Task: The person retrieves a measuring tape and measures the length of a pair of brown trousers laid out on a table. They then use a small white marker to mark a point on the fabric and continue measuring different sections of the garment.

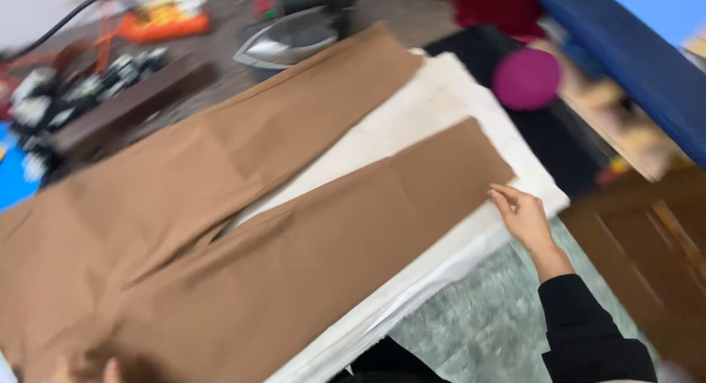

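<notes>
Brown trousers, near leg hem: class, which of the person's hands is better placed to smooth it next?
Probably the right hand: its fingertips lie at the hem of the brown trousers on the white pad. The left hand barely shows, at the waist end.

One head-worn view — tilted, close (slightly blurred) — down across the brown trousers (243,228) on the white-padded table (441,103).

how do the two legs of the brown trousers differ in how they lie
The nearer leg of the brown trousers ends at the person's right hand, whose fingertips touch its hem; the farther leg lies untouched. The farther leg's end reaches toward the grey iron; the nearer leg's stays on the white padded cloth. Both lie flat, splayed apart.
</notes>
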